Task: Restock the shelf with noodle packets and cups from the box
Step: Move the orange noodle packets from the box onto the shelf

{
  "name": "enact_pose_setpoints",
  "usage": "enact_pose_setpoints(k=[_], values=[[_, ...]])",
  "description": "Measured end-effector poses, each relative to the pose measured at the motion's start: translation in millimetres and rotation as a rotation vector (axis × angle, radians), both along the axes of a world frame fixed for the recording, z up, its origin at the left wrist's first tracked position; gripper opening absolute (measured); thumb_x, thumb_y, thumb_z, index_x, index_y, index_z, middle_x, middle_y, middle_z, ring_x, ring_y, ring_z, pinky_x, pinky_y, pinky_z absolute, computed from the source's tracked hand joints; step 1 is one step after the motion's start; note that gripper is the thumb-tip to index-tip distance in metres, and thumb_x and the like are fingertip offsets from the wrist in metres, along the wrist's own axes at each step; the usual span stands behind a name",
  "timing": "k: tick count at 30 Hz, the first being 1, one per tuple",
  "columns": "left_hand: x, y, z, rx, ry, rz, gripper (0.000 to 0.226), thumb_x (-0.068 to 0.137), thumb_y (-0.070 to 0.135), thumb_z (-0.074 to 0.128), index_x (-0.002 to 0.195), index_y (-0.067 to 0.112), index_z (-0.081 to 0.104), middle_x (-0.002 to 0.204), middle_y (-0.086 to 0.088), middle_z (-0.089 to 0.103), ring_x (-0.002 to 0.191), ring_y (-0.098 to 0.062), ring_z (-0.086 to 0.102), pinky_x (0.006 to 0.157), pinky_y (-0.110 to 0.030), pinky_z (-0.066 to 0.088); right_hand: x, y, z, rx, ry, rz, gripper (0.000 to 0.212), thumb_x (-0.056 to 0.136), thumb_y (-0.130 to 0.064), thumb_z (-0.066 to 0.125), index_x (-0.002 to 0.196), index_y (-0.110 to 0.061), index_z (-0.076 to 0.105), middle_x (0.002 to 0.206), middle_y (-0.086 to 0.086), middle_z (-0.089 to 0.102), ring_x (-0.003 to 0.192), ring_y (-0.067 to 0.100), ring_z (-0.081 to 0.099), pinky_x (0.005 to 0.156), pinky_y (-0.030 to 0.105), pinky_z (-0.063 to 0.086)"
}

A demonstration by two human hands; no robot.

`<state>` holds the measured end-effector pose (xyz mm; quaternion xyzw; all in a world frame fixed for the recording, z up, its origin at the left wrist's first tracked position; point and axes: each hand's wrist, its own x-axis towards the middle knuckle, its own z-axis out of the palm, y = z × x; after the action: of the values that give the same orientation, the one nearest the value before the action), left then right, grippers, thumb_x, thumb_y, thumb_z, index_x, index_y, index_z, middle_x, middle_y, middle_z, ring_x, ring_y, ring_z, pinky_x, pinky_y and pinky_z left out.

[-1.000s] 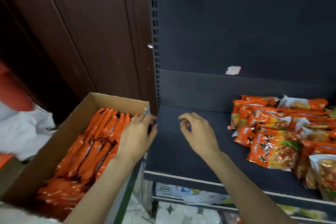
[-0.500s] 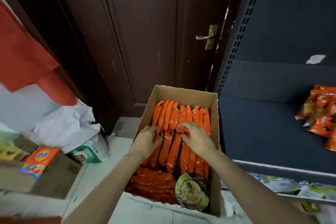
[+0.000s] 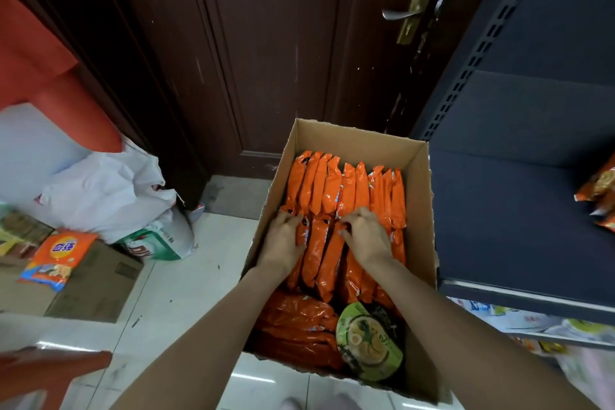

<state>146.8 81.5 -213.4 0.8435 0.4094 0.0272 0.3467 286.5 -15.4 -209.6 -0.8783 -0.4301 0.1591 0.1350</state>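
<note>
Both hands, left hand [image 3: 282,241] and right hand [image 3: 366,236], are curling fingers into the upright orange noodle packets [image 3: 327,196] (light, crinkly, slippery); pinching several together by their middles looks best.

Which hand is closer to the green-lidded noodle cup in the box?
Right. The right hand lies on the upright orange packets almost straight beyond the noodle cup at the box's near right corner; the left hand is as far back but further left.
</note>
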Motion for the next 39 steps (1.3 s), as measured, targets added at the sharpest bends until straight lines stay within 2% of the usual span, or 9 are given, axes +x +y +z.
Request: enact_pose_setpoints(k=[5,8,12,15,20,24,27,33,39], values=[[1,-2,-5,-0.089,-0.092,0.088,0.058,0.087,0.006,0.061,0.141,0.019,0.041,0.146,-0.005,0.034,0.132,-0.023,0.04,0.112,-0.041,0.034,4,5,-4,0.004,-0.057,-0.019,0.015,0.089,-0.007,0.057,0.098,-0.014,0.067,0.11,0.003,0.053,0.107,0.018,0.052,0.086,0.032,0.05],[1,-4,-10,-0.093,-0.133,0.139,0.065,0.087,0.006,0.061,0.143,0.025,0.035,0.146,-0.003,0.034,0.132,-0.022,0.04,0.11,-0.043,0.037,8,6,-2,0.004,-0.043,0.004,0.014,0.091,-0.012,0.056,0.103,-0.015,0.063,0.11,0.004,0.053,0.105,0.02,0.054,0.086,0.035,0.05],[5,-6,-15,-0.046,-0.085,0.124,0.077,0.085,0.008,0.065,0.148,0.026,0.024,0.143,-0.001,0.028,0.135,-0.02,0.034,0.113,-0.041,0.031,11,5,-1,-0.024,0.016,0.042,0.039,0.087,-0.019,0.064,0.125,-0.019,0.055,0.121,0.003,0.049,0.118,0.02,0.048,0.099,0.039,0.044],[6,-5,-17,-0.045,-0.094,0.135,0.077,0.083,0.007,0.067,0.147,0.025,0.028,0.14,-0.001,0.03,0.132,-0.02,0.037,0.112,-0.041,0.034,13,4,-1,0.024,-0.016,0.041,0.031,0.09,-0.012,0.06,0.12,-0.018,0.062,0.12,0.005,0.053,0.115,0.02,0.052,0.094,0.032,0.046],[8,-4,-18,-0.06,-0.131,0.173,0.073,0.082,0.007,0.068,0.144,0.024,0.034,0.139,0.0,0.033,0.129,-0.02,0.041,0.11,-0.041,0.037,13,5,-1,0.061,0.005,0.012,0.015,0.092,-0.016,0.058,0.103,-0.018,0.068,0.11,0.004,0.06,0.104,0.019,0.057,0.079,0.028,0.048],[9,-4,-15,-0.082,-0.169,0.199,0.063,0.085,0.01,0.066,0.141,0.023,0.04,0.137,-0.001,0.037,0.123,-0.021,0.047,0.107,-0.04,0.041,15,3,0,0.217,0.239,-0.142,0.009,0.088,-0.014,0.063,0.092,-0.018,0.071,0.101,-0.002,0.069,0.097,0.015,0.063,0.083,0.029,0.05],[12,-5,-13,-0.074,-0.186,0.239,0.053,0.087,0.013,0.064,0.136,0.022,0.047,0.136,0.0,0.04,0.121,-0.021,0.049,0.104,-0.041,0.044,17,-3,8,0.357,0.342,-0.219,0.009,0.086,-0.01,0.065,0.089,-0.014,0.072,0.09,-0.007,0.068,0.089,0.007,0.062,0.078,0.012,0.045],[24,-6,-5,0.044,-0.171,0.344,0.018,0.091,0.021,0.059,0.109,0.019,0.059,0.121,-0.001,0.05,0.107,-0.02,0.056,0.089,-0.033,0.049,25,-8,26,0.47,0.366,-0.212,0.008,0.085,-0.01,0.066,0.089,-0.013,0.072,0.084,-0.01,0.066,0.079,-0.004,0.058,0.07,-0.001,0.04],[29,-4,-1,0.057,-0.182,0.322,0.002,0.092,0.019,0.057,0.09,0.019,0.058,0.113,-0.001,0.051,0.101,-0.02,0.056,0.084,-0.032,0.049,25,-12,28,0.44,0.354,-0.192,0.008,0.086,-0.011,0.065,0.09,-0.012,0.072,0.087,-0.007,0.066,0.082,0.001,0.059,0.071,0.003,0.041]])
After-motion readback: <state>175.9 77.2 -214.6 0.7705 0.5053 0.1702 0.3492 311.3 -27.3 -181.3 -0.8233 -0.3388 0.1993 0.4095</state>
